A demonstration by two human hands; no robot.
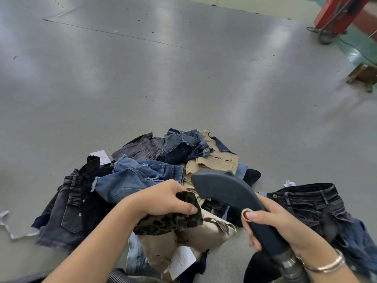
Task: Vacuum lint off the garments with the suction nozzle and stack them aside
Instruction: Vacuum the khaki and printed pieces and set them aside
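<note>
The left hand [163,199] pinches the spotted cloth [173,221] up off the floor [142,78] so the nozzle [230,193], gripped by the right hand [279,223], can reach it.

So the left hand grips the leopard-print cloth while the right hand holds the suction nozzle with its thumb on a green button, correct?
Not quite: the button under the right hand's thumb is red, as the head view shows. The left hand does grip the leopard-print cloth, and the right holds the suction nozzle.
</note>
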